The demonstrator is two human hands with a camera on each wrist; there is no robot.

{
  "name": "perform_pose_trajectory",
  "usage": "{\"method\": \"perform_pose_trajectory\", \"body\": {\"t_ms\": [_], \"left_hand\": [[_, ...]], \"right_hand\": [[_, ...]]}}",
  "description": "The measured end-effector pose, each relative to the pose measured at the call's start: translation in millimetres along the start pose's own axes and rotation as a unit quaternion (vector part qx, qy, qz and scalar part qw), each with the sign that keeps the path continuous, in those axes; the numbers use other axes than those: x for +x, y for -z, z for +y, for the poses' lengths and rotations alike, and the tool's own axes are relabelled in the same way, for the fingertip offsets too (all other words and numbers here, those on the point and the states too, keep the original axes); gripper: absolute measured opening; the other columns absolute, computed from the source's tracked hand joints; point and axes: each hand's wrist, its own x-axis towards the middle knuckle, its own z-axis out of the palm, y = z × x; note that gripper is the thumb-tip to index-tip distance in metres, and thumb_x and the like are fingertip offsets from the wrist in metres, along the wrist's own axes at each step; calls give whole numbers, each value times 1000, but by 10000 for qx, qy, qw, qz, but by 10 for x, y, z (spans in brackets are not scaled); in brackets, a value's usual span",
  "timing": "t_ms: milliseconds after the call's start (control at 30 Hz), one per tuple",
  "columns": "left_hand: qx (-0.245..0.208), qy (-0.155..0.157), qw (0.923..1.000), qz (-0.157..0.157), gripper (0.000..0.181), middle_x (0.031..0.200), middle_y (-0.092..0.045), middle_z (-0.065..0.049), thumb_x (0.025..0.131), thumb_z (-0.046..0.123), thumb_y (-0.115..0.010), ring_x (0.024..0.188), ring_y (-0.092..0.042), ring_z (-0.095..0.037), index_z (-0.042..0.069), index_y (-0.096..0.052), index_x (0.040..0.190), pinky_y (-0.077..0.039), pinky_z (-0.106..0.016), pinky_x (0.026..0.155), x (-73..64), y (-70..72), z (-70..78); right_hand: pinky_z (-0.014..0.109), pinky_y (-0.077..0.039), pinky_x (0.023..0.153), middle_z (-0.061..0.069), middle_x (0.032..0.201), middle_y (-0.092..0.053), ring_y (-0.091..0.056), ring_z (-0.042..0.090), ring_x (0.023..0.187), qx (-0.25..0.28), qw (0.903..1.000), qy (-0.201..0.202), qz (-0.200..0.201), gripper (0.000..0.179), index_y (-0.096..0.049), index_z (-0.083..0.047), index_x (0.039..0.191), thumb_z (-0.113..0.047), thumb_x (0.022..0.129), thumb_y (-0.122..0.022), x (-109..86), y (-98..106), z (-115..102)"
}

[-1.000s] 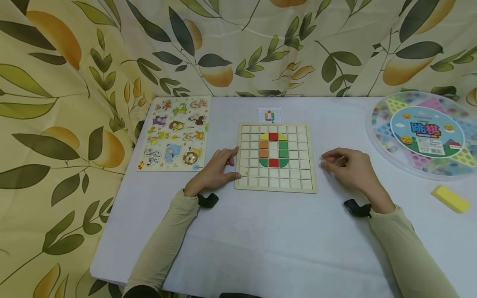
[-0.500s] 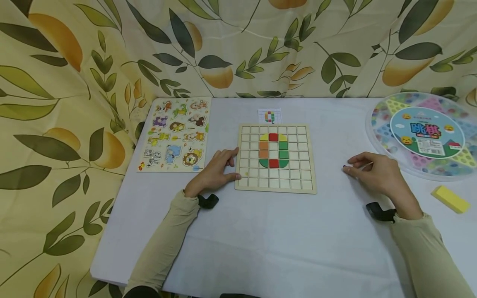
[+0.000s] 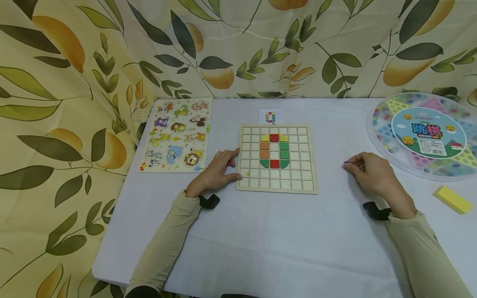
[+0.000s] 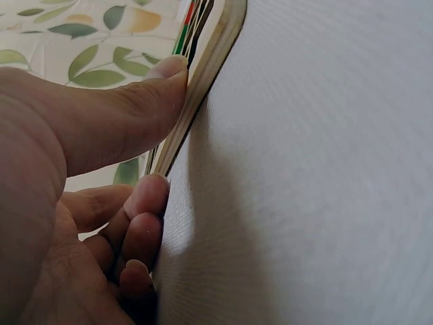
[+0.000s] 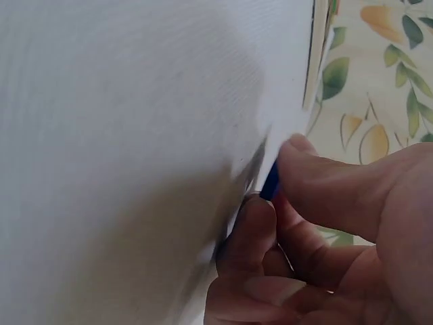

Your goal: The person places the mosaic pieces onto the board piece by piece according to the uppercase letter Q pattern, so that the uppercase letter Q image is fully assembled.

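A wooden grid board (image 3: 275,182) lies flat on the white table, its coloured tiles forming a ring of red, yellow, orange and green. My left hand (image 3: 216,171) rests against the board's left edge, with thumb and index finger touching it; in the left wrist view the thumb (image 4: 128,118) lies along that edge. To the right of the board, low over the table, my right hand (image 3: 376,176) pinches a small dark blue tile (image 5: 270,183) between thumb and fingertips. Most of the tile is hidden by the fingers. A small pattern card (image 3: 270,116) lies behind the board.
An animal puzzle board (image 3: 173,136) lies at the back left of the table (image 3: 261,248). A round, clear game box (image 3: 428,132) sits at the back right, with a yellow block (image 3: 452,199) in front of it. A patterned cloth (image 3: 238,49) hangs behind the table.
My right hand has moved right, away from the board, and its fingers now hold the blue tile. My left hand stays at the board's edge.
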Motion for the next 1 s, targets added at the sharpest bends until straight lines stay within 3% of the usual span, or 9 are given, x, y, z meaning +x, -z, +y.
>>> {"method": "perform_pose_trajectory", "body": {"t_ms": [133, 333, 433, 700, 1000], "left_hand": [[-39, 5, 10000, 22, 88, 111, -52, -7, 97, 21, -80, 108, -39, -23, 1, -30, 166, -34, -35, 97, -8, -1, -8], [-72, 22, 10000, 12, 88, 111, -52, -7, 97, 21, -80, 108, -39, -22, 1, -30, 166, -34, -35, 98, -10, 4, -16], [-78, -20, 10000, 41, 87, 111, -52, -8, 96, 19, -81, 107, -39, -23, -1, -31, 165, -35, -36, 98, -11, 12, -12], [-50, -117, 9999, 51, 87, 111, -53, -8, 96, 19, -81, 106, -39, -23, -3, -31, 164, -34, -35, 97, -9, 16, -6], [-103, -82, 9999, 60, 87, 109, -52, -9, 95, 18, -81, 106, -39, -24, -2, -32, 164, -34, -35, 96, -17, 16, 11]], "right_hand": [[26, -42, 64, 19, 91, -71, -59, 15, 75, 140, 9997, 121, 152, 26, -65, 5, 113, -20, 107, -64, 6, -27, -40], [16, -40, 63, 17, 90, -76, -55, -9, 67, 563, 9957, 438, 597, 19, -70, 0, 111, -17, 102, -72, 34, -118, -193], [17, -41, 61, 16, 90, -77, -57, -9, 67, 772, 9924, 650, 706, 19, -72, -3, 114, -16, 100, -75, 65, -184, -296], [20, -48, 63, 11, 93, -79, -70, 12, 75, 1408, 9880, 629, 116, 16, -76, -11, 112, -20, 99, -78, 101, -326, -668], [20, -52, 69, 9, 96, -81, -76, 20, 84, 1587, 9836, 692, -498, 15, -80, -6, 110, -12, 96, -78, 89, -493, -1001]]}}
